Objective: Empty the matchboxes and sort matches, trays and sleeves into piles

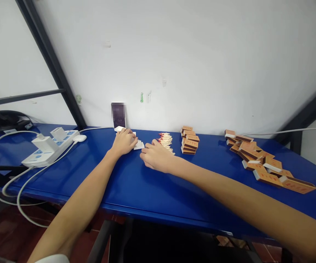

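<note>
Lying well inside front edge (158,217): matches (166,138)

right hand (157,157) is blocking some matches (166,138), left hand (124,141) covers some white pieces (139,145), and those matchboxes (190,143) have lettering way too tiny to read

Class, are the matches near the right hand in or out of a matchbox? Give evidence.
Out: the matches lie bare on the blue table, their red heads showing.
</note>
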Available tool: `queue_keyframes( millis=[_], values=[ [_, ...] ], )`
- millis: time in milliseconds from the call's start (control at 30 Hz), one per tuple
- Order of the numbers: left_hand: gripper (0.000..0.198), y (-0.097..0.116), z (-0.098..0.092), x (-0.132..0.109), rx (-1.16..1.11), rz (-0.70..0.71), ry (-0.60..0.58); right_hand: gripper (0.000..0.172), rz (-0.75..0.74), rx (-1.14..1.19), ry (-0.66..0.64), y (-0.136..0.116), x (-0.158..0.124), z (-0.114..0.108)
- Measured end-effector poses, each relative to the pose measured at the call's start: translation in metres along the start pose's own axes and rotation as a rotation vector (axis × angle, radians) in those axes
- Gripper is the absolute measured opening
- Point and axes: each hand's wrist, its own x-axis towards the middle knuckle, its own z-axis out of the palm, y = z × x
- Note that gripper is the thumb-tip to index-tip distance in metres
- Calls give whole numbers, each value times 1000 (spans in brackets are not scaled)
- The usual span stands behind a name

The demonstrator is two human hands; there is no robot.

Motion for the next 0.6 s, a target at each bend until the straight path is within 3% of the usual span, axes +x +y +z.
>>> queue_keyframes(
  millis=[100, 200, 300, 433, 600],
  values=[
    [33, 2, -1, 2, 11, -21, 28, 12, 228, 286, 164, 16, -5, -15],
    [38, 2, -6, 5, -5, -81, 131, 8, 484, 617, 332, 39, -19, -29],
    [37, -3, -12, 7, -22, -193, 272, 7, 664, 784, 385, 54, -39, -32],
    [38, -22, -20, 4, 8, -371, 340, 6, 732, 1013, 389, 54, -67, -20],
    [40, -44, -25, -1, 94, -511, 346, 11, 793, 1097, 490, 45, -90, -2]
  ],
)
